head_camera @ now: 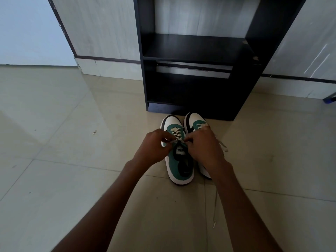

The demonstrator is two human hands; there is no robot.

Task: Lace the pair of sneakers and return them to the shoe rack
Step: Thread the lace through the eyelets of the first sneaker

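Note:
Two green, white and black sneakers stand side by side on the tiled floor, toes toward the dark shoe rack. The left sneaker has a white lace crossed through its eyelets. My left hand pinches one end of that lace at the upper eyelets. My right hand pinches the other end and covers much of the right sneaker. A loose white lace trails from the right sneaker across the floor toward me.
The shoe rack has an open shelf and a lower compartment. Light wood-grain cabinet panels flank it. A blue object sits at the right edge. Small debris lies on the floor at the left.

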